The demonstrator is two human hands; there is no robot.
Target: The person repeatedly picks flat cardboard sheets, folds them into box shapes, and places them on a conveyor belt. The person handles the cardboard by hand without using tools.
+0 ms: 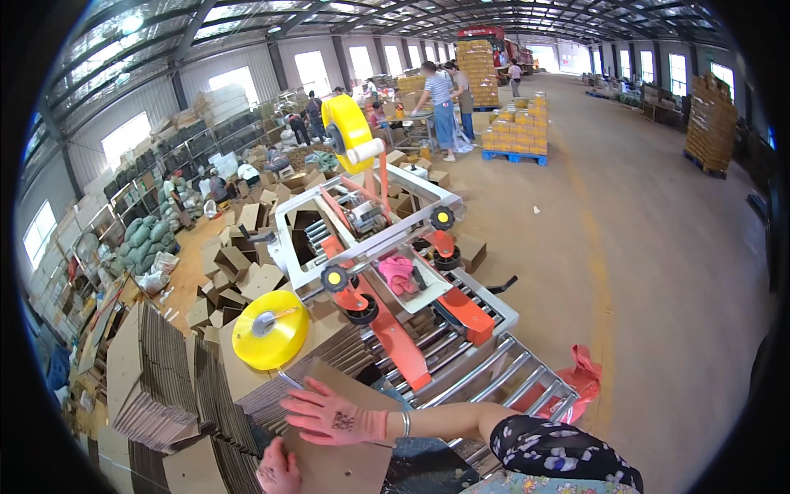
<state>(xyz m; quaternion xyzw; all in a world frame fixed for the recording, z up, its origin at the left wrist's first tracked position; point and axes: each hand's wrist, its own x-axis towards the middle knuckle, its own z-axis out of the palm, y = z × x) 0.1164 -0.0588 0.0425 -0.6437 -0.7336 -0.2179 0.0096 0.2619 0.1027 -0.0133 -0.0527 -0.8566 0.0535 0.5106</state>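
Observation:
A brown cardboard carton (350,468), apparently folded flat, lies in front of me at the lower middle. My right hand (333,414), in a pink glove, rests on it with outstretched fingers. At the carton's left edge is my left hand (278,468), also in a pink glove; its fingers are curled around that edge, partly hidden by the picture's lower rim. Just beyond, a carton sealing machine (370,218) with orange rails and a roller conveyor (485,370) holds a yellow tape roll (350,132) on top.
Stacked flat cartons (156,370) stand to my left, near another yellow tape roll (270,329). Opened boxes (239,259) lie behind them. A red plastic bag (580,383) is right of the rollers. Pink cloth (398,274) sits in the machine's tray. People (440,103) work farther off beside palletised boxes (518,128).

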